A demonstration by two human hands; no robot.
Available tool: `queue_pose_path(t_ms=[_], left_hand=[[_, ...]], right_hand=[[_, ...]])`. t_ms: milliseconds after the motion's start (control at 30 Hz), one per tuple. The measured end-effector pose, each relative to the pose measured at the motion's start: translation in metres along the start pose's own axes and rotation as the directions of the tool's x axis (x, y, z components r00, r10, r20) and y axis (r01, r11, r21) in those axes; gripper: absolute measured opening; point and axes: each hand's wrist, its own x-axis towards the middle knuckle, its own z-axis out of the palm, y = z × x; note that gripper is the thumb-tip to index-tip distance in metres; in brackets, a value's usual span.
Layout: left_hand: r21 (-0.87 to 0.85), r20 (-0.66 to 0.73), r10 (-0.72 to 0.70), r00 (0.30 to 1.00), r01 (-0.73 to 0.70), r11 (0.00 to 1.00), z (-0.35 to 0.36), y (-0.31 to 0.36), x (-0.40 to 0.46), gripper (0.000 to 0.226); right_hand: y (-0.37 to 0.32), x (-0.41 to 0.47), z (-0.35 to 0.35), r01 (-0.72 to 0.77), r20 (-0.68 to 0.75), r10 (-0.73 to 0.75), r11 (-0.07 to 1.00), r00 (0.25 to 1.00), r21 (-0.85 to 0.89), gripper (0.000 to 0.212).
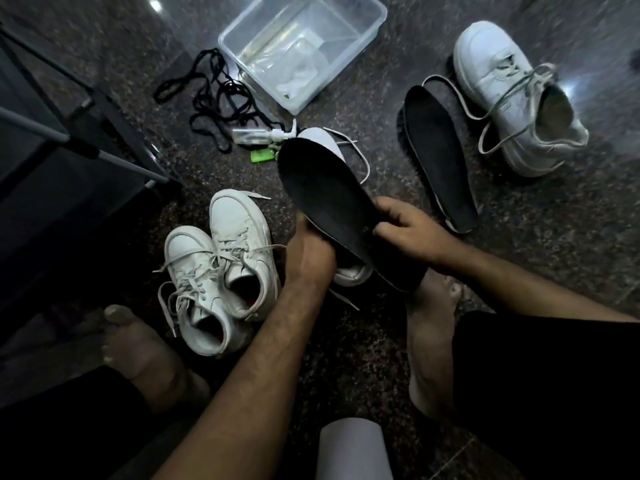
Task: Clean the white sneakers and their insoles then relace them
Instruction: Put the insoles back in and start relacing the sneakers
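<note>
Holding a black insole (329, 202) over the sneaker (349, 271) between our feet, we pinch its edge with our right hand (405, 230), fingers curled round it, while our left hand (308, 254) grips the sneaker below. A second insole (436, 157) lies on the floor (363, 358) beside a lone laced sneaker (519, 98). Two more sneakers (221, 271) sit at left, near black laces (207, 95), a spray bottle (263, 135) and a clear tub (304, 46).
</note>
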Motion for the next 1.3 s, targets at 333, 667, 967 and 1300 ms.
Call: queue_pose_path(t_ms=[333, 667, 967, 1300], left_hand=[[0.089, -0.044, -0.058, 0.997, 0.062, 0.994, 0.000, 0.012, 0.029, 0.032], [0.130, -0.040, -0.067, 0.997, 0.071, 0.989, -0.001, 0.006, 0.034, 0.022], [0.023, -0.107, -0.002, 0.994, 0.004, 1.000, 0.000, 0.003, 0.026, 0.008], [-0.066, 0.006, 0.025, 1.000, -0.024, 0.998, -0.025, -0.008, 0.022, 0.029]], right_hand=[[0.013, -0.003, 0.005, -0.150, -0.166, 0.157, 0.987, 0.974, 0.057, 0.042], [0.014, 0.000, 0.008, -0.153, -0.203, 0.153, 0.988, 0.967, 0.015, 0.030], [0.019, -0.004, 0.008, -0.127, -0.235, 0.185, 0.962, 0.954, 0.241, 0.021], [0.007, -0.026, -0.003, -0.038, -0.119, 0.031, 0.998, 0.992, -0.051, 0.029]])
